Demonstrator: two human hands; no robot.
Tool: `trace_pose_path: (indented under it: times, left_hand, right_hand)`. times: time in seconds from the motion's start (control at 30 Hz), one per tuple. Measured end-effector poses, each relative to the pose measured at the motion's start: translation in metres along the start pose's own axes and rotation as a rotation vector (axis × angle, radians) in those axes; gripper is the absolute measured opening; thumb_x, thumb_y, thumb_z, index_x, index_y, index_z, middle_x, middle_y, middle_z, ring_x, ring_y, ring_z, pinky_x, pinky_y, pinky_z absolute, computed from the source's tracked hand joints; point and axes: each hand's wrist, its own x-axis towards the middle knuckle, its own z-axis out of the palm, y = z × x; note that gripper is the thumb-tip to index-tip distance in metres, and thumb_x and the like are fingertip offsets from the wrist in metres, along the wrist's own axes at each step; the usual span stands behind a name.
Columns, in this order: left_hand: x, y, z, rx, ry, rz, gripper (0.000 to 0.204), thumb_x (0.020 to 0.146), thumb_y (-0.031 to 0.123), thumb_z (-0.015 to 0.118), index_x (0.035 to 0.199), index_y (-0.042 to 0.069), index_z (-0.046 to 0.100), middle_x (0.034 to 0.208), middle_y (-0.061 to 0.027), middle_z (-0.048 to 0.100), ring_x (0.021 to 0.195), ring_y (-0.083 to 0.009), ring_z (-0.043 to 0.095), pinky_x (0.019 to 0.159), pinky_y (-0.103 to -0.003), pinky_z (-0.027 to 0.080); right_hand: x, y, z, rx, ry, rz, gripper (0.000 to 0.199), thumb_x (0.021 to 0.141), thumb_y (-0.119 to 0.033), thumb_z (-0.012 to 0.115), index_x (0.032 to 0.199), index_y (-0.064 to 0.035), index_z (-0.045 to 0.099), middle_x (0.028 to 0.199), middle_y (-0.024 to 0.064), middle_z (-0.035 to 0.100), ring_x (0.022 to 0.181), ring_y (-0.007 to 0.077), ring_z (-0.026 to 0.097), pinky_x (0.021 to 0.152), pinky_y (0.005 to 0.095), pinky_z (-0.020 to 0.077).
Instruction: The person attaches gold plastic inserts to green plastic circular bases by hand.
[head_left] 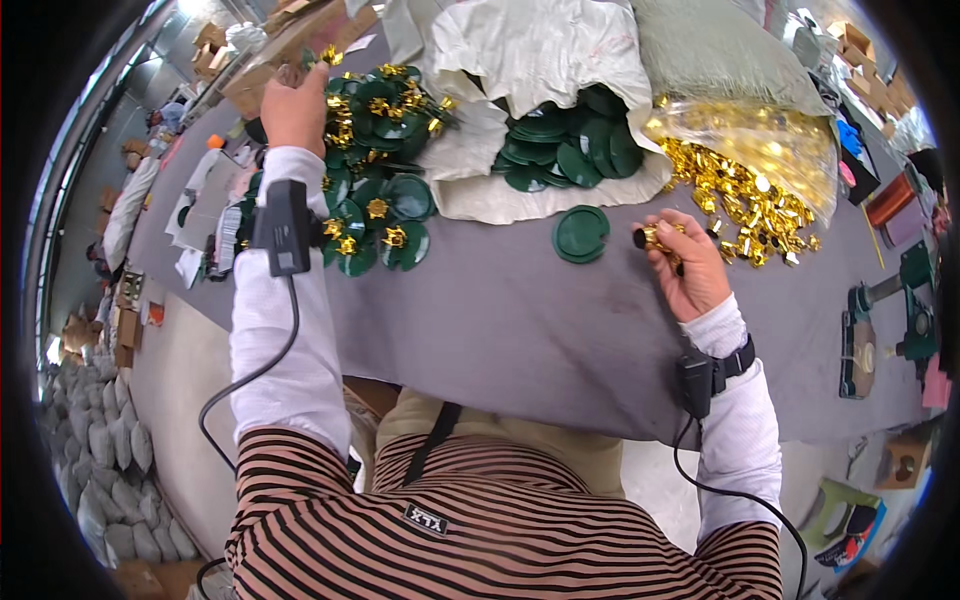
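Note:
My left hand (pixel 293 112) reaches to the far left, its fingers closed at the edge of a heap of green discs fitted with gold pieces (pixel 385 125). At its fingertips is a green disc with a gold piece (pixel 328 57), partly hidden by the fingers. My right hand (pixel 690 262) is curled around several small shiny gold caps (pixel 657 238) with dark ends. Just left of it, a couple of stacked plain green discs (pixel 580 235) lie on the grey cloth. Behind them, a white woven sack (pixel 545 45) opens toward me with many plain green discs (pixel 570 145) in its mouth.
Loose gold caps (pixel 745 205) spill from a clear plastic bag (pixel 765 145) at the back right. A full pale sack (pixel 720 50) stands behind it. Papers (pixel 208 205) lie at the left; a green metal tool (pixel 905 300) stands at the right edge.

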Motion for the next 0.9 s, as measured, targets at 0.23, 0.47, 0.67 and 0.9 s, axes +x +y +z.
trace_pose_path:
  times: [0.23, 0.47, 0.67, 0.9]
  left_hand:
    - [-0.209, 0.034, 0.07, -0.027, -0.819, 0.296, 0.036, 0.081, 0.017, 0.068, 0.114, 0.004, 0.061, 0.118, -0.0132, 0.062, 0.107, -0.0288, 0.06, 0.093, -0.036, 0.045]
    - [-0.243, 0.011, 0.1, 0.209, -0.891, 0.632, 0.039, 0.078, 0.017, 0.07, 0.114, 0.004, 0.06, 0.112, -0.0158, 0.063, 0.101, -0.0334, 0.059, 0.088, -0.038, 0.048]
    - [-0.248, 0.041, 0.106, -0.192, -0.895, -0.207, 0.026, 0.089, 0.013, 0.062, 0.11, -0.002, 0.06, 0.098, -0.009, 0.067, 0.081, -0.0173, 0.065, 0.066, -0.029, 0.053]
    - [-0.263, 0.047, 0.116, -0.725, -0.874, -0.632, 0.033, 0.092, 0.012, 0.06, 0.12, -0.003, 0.054, 0.109, -0.0057, 0.063, 0.092, -0.0114, 0.061, 0.074, -0.025, 0.055]
  right_hand:
    - [0.008, 0.003, -0.022, 0.028, -0.001, -0.069, 0.026, 0.084, 0.006, 0.059, 0.108, -0.0008, 0.054, 0.104, 0.0108, 0.062, 0.088, 0.0185, 0.063, 0.079, 0.027, 0.0525]
    - [0.008, 0.005, -0.001, -0.111, 0.016, -0.084, 0.021, 0.086, -0.008, 0.067, 0.104, -0.0011, 0.058, 0.094, 0.0082, 0.066, 0.085, 0.0178, 0.065, 0.072, 0.0285, 0.0547]
    - [0.009, 0.013, 0.002, -0.241, 0.059, -0.146, 0.022, 0.086, -0.01, 0.068, 0.104, -0.0006, 0.062, 0.093, 0.0051, 0.065, 0.084, 0.0146, 0.064, 0.071, 0.0272, 0.055]
    - [0.008, 0.021, -0.005, -1.167, -0.059, -0.815, 0.025, 0.085, -0.014, 0.069, 0.11, -0.0132, 0.066, 0.097, 0.0069, 0.066, 0.085, 0.0262, 0.064, 0.085, 0.0334, 0.0523]
